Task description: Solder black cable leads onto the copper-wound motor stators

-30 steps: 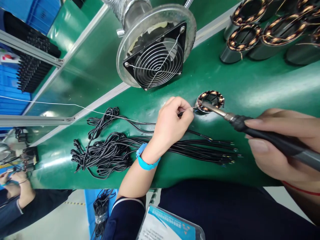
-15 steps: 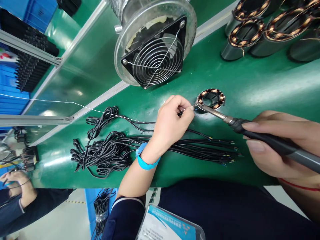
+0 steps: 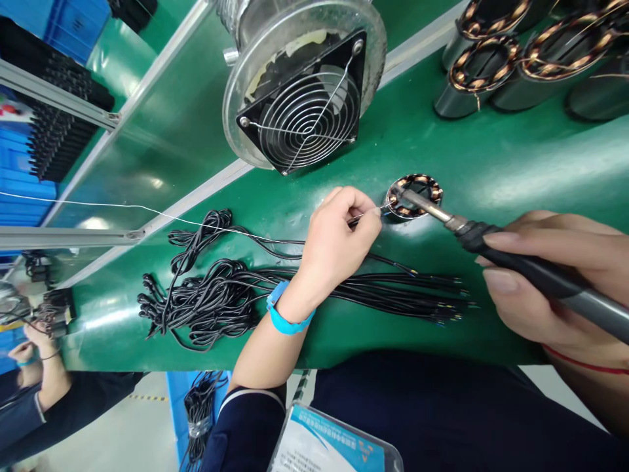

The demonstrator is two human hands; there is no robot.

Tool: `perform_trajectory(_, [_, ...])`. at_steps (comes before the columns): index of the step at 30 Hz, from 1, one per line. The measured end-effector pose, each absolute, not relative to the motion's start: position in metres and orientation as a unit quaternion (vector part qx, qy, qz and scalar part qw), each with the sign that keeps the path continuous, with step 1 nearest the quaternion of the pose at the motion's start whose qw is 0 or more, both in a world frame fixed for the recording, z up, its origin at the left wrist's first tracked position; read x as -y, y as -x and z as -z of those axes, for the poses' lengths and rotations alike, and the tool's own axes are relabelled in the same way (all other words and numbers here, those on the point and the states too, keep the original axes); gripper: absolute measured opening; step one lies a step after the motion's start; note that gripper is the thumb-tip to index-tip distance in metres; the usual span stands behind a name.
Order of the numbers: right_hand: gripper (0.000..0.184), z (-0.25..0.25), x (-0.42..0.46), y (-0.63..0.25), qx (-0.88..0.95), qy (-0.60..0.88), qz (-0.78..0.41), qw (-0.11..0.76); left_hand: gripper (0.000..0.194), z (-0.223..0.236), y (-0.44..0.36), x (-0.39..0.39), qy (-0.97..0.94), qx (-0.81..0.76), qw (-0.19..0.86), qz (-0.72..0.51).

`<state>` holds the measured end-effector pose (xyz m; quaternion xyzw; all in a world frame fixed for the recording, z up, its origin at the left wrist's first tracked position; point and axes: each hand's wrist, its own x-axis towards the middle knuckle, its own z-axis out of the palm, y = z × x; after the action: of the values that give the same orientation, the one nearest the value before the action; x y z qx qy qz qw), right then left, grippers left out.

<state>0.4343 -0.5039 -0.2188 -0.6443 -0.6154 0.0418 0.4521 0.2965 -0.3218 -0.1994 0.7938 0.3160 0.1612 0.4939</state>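
My left hand (image 3: 339,239) is closed in a pinch on a thin solder wire (image 3: 147,210) and a black lead, right beside a small copper-wound stator (image 3: 415,195) lying on the green bench (image 3: 491,170). My right hand (image 3: 555,282) grips a soldering iron (image 3: 491,242), its metal tip resting on the stator's near-left rim, close to my left fingertips. A blue strap sits on my left wrist.
A bundle of black leads (image 3: 236,295) lies under my left forearm. A fume fan with a wire grille (image 3: 307,115) stands behind the stator. More stators (image 3: 515,59) are grouped at the back right. A co-worker's hands (image 3: 34,354) work at the far left.
The soldering iron's tip has lifted slightly onto the stator's rim and my right hand has shifted a little. My left hand holds its pinch in place.
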Motion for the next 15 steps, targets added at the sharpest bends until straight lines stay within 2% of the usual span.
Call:
perform_trajectory(5, [0.033, 0.204, 0.494, -0.422, 0.577, 0.696, 0.0, 0.428, 0.019, 0.2, -0.296, 0.322, -0.79, -0.316, 0.499, -0.162])
perform_trajectory(9, [0.043, 0.185, 0.482, -0.414, 0.523, 0.747, -0.034, 0.41, 0.016, 0.2, -0.296, 0.321, -0.794, -0.322, 0.493, -0.151])
perform_trajectory(15, [0.037, 0.197, 0.456, -0.417, 0.548, 0.725, -0.023, 0.416, 0.014, 0.199, -0.295, 0.322, -0.792, -0.327, 0.493, -0.15])
